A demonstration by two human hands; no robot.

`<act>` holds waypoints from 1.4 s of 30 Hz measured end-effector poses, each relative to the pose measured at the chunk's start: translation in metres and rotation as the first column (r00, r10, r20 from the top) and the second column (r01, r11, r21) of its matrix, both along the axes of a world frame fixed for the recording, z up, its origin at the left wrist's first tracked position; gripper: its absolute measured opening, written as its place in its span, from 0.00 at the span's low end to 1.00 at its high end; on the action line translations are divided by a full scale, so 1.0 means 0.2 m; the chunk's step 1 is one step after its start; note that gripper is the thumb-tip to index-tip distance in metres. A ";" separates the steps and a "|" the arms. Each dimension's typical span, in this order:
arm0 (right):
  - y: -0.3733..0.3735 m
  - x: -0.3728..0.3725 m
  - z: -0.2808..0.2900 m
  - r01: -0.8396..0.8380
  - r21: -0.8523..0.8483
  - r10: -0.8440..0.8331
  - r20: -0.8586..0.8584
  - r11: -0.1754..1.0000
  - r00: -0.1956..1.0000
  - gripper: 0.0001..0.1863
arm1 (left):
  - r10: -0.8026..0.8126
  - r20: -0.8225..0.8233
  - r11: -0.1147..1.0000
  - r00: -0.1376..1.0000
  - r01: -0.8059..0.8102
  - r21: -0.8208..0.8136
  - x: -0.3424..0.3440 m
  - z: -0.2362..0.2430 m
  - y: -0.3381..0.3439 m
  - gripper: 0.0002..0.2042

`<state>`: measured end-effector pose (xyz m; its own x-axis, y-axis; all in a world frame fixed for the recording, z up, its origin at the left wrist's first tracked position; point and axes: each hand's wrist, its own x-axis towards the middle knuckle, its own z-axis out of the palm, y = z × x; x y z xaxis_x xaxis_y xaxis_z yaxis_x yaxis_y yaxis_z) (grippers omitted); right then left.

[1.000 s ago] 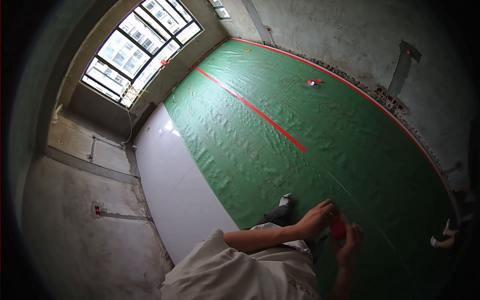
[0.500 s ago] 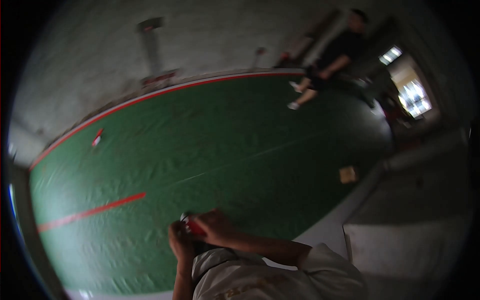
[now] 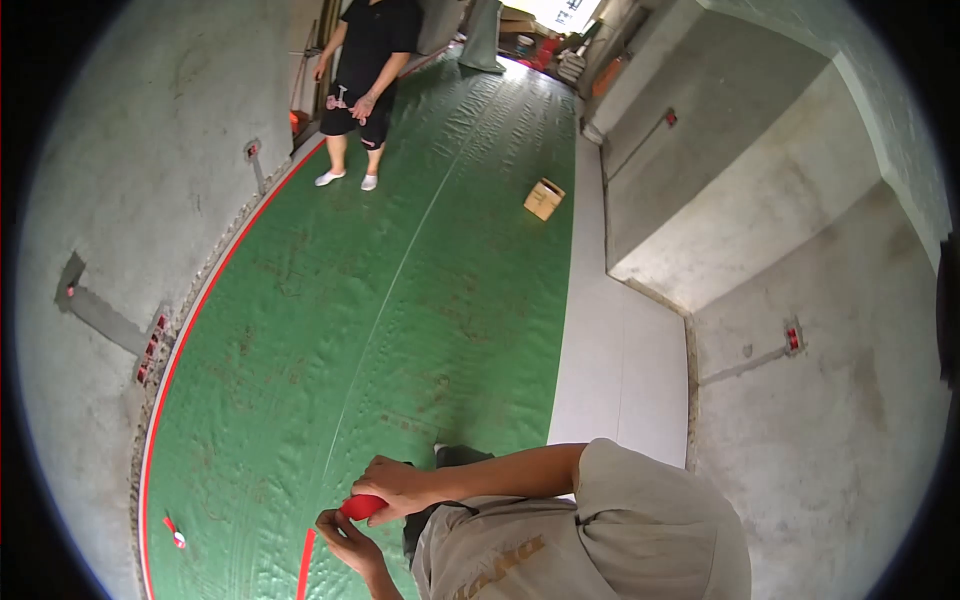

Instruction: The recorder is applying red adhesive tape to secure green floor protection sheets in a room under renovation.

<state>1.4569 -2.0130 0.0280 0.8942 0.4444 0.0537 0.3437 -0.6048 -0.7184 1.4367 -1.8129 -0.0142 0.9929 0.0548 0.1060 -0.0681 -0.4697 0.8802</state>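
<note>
Low in the view, a red roll of tape [image 3: 362, 507] is held between both of my hands, in front of my body. My right hand [image 3: 395, 485] grips it from above and the right, its fingers curled. My left hand [image 3: 340, 535] pinches it at the lower left. A red tape strip [image 3: 305, 565] lies on the green plastic sheet [image 3: 450, 300] below my left hand. A second red tape roll [image 3: 178, 536] lies on the sheet at the lower left, near the red-taped edge.
A co-worker [image 3: 365, 65] in dark clothes and white socks stands at the upper left. A cardboard box [image 3: 543, 199] sits on the sheet. Pale panels [image 3: 610, 370] border it along the right wall [image 3: 800, 440]. Piled materials [image 3: 540, 45] crowd the far doorway.
My view has swung round from the window end to the doorway end, bringing the co-worker and box into clear view. Both hands still grip the red roll.
</note>
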 end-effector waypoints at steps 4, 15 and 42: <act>0.10 -0.01 0.05 0.079 -0.124 -0.075 0.035 0.989 0.997 0.29 | -0.035 -0.045 0.999 0.998 0.034 -0.034 0.03 0.02 0.06 0.11; 0.09 0.11 0.07 0.027 -0.201 -0.005 0.111 0.979 0.994 0.31 | -0.147 -0.157 0.930 0.977 0.082 -0.359 0.16 -0.04 0.18 0.08; -0.66 0.80 -0.41 -0.653 0.291 0.707 -0.152 0.699 0.690 0.22 | 0.620 -0.429 0.652 0.657 -0.736 -0.184 -0.03 -0.21 -0.82 0.07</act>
<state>1.6168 -2.1458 -0.0533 0.3438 0.9380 0.0440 0.4073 -0.1067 -0.9070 1.4301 -1.9767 -0.0561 0.6294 0.6974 -0.3428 0.4470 0.0359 0.8938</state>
